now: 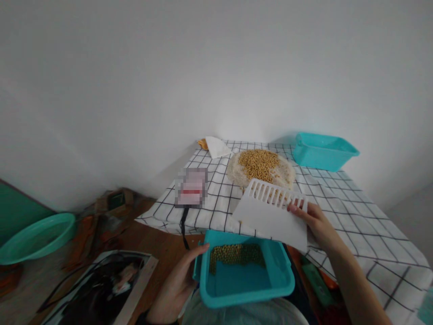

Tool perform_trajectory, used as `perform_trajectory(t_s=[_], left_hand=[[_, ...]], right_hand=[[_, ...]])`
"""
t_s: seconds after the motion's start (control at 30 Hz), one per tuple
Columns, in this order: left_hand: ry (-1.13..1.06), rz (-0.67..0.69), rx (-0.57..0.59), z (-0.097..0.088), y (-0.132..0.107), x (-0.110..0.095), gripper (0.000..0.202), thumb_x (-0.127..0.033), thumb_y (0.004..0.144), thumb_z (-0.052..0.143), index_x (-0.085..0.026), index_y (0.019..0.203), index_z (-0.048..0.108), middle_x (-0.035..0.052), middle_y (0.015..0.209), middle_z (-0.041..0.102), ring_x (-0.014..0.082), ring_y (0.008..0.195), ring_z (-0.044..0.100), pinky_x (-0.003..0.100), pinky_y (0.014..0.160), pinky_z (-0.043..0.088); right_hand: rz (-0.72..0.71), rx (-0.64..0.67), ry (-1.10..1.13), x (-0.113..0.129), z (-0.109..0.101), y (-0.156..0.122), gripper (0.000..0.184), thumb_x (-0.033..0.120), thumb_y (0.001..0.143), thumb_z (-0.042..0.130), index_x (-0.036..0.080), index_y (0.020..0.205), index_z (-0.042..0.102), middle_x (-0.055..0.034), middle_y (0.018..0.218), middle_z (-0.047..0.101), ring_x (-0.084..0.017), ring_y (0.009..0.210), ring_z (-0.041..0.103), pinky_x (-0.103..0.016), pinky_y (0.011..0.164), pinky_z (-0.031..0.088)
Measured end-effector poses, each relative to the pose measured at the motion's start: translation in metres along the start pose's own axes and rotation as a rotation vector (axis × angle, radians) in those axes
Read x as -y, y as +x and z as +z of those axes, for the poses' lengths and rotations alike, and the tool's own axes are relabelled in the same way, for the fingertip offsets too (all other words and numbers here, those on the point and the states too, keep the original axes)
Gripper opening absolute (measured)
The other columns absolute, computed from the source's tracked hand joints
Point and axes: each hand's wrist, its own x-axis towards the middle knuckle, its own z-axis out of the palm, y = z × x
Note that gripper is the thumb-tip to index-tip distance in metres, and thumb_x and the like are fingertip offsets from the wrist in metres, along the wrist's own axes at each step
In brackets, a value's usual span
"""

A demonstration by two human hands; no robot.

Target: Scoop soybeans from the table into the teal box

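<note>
Teal tub [246,277] sits low at the bench's [341,198] near edge, held out past the checked cloth, soybeans [237,254] lined along its far wall. Left hand [177,284] has it by the left rim, fingers wrapped on. Right hand [316,221] pinches the white slotted scraper [270,214] by its right corner, blade tilted down over the tub. Behind it, the bean pile [260,164] on a pale mound, mid-bench, and 1 more teal tub [321,151] at the far right corner. Risk here, I'd say: that 1-sided grip lets the tub tip, or beans skip off the scraper's edge and miss, landing on the floor. The tub's near rim is cut off by the person's body; the small item left of the pile is blurred out.
</note>
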Motion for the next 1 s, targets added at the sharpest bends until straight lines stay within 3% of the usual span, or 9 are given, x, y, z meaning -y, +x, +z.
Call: perform_trajectory(t_s=[0.1, 0.3, 0.47, 0.6, 0.73, 0.77, 0.83, 0.9, 1.0], left_hand=[[0.009, 0.024, 0.011, -0.006, 0.004, 0.005, 0.017, -0.041, 0.065, 0.072, -0.024, 0.06, 0.072, 0.0133, 0.089, 0.078, 0.0349, 0.105, 0.065, 0.048, 0.095, 0.046], [0.027, 0.078, 0.062, -0.011, 0.015, 0.017, 0.013, -0.037, 0.065, 0.073, -0.024, 0.066, 0.074, 0.0116, 0.087, 0.079, 0.0353, 0.108, 0.064, 0.048, 0.098, 0.045], [0.044, 0.086, 0.034, -0.005, 0.01, 0.016, 0.011, -0.036, 0.066, 0.072, -0.025, 0.062, 0.073, 0.0104, 0.086, 0.08, 0.0343, 0.11, 0.063, 0.047, 0.102, 0.042], [0.035, 0.064, 0.052, 0.002, 0.001, 0.009, 0.013, -0.036, 0.069, 0.071, -0.025, 0.063, 0.074, 0.0092, 0.082, 0.079, 0.0327, 0.113, 0.062, 0.046, 0.109, 0.034], [0.038, 0.041, 0.074, -0.007, 0.006, 0.015, 0.011, -0.034, 0.068, 0.071, -0.024, 0.064, 0.074, 0.0119, 0.089, 0.079, 0.035, 0.114, 0.061, 0.048, 0.102, 0.042], [0.05, 0.079, 0.059, -0.01, 0.009, 0.018, 0.007, -0.032, 0.064, 0.073, -0.025, 0.065, 0.074, 0.0112, 0.093, 0.079, 0.0354, 0.115, 0.06, 0.047, 0.1, 0.044], [0.058, 0.198, 0.097, -0.015, 0.013, 0.022, 0.023, -0.024, 0.057, 0.076, -0.028, 0.08, 0.077, 0.008, 0.106, 0.077, 0.0351, 0.12, 0.056, 0.046, 0.1, 0.045], [0.077, 0.159, 0.003, -0.015, 0.013, 0.023, 0.007, -0.027, 0.058, 0.076, -0.027, 0.065, 0.075, 0.0099, 0.098, 0.078, 0.0358, 0.12, 0.056, 0.047, 0.103, 0.042], [0.079, 0.106, 0.031, -0.01, 0.01, 0.019, 0.009, -0.033, 0.066, 0.073, -0.025, 0.062, 0.074, 0.0111, 0.094, 0.079, 0.0344, 0.117, 0.059, 0.047, 0.104, 0.041]], right_hand=[[0.041, -0.001, 0.027, -0.001, -0.003, -0.002, 0.031, 0.045, 0.07, 0.074, 0.017, 0.077, 0.066, -0.003, 0.065, 0.066, -0.017, 0.052, 0.057, -0.025, 0.046, 0.04], [-0.077, -0.248, 0.086, -0.007, -0.007, 0.005, 0.029, 0.045, 0.07, 0.074, 0.02, 0.083, 0.067, -0.0035, 0.074, 0.07, -0.021, 0.063, 0.062, -0.029, 0.057, 0.046], [-0.169, -0.208, -0.064, -0.012, -0.009, 0.011, 0.033, 0.048, 0.077, 0.067, 0.018, 0.093, 0.069, -0.0058, 0.084, 0.072, -0.024, 0.075, 0.064, -0.032, 0.064, 0.047], [-0.183, -0.277, -0.063, -0.015, -0.011, 0.012, 0.034, 0.049, 0.076, 0.068, 0.017, 0.09, 0.069, -0.0065, 0.083, 0.071, -0.024, 0.075, 0.063, -0.03, 0.062, 0.046], [-0.16, -0.247, -0.022, -0.01, -0.008, 0.008, 0.033, 0.049, 0.074, 0.069, 0.018, 0.086, 0.069, -0.0052, 0.078, 0.07, -0.022, 0.07, 0.061, -0.029, 0.059, 0.045], [-0.151, -0.215, -0.034, -0.008, -0.006, 0.007, 0.033, 0.049, 0.074, 0.069, 0.018, 0.083, 0.069, -0.0046, 0.075, 0.069, -0.021, 0.067, 0.06, -0.028, 0.057, 0.044], [-0.135, -0.163, -0.078, -0.004, -0.002, 0.004, 0.032, 0.049, 0.074, 0.07, 0.018, 0.078, 0.068, -0.0034, 0.069, 0.067, -0.019, 0.061, 0.057, -0.027, 0.052, 0.04], [-0.123, -0.148, -0.108, -0.001, 0.001, 0.003, 0.032, 0.05, 0.074, 0.069, 0.018, 0.076, 0.067, -0.0028, 0.066, 0.065, -0.018, 0.057, 0.055, -0.026, 0.048, 0.038], [-0.149, -0.208, -0.11, -0.003, 0.002, 0.003, 0.032, 0.05, 0.075, 0.068, 0.017, 0.078, 0.068, -0.0034, 0.068, 0.067, -0.018, 0.059, 0.056, -0.027, 0.05, 0.04]])
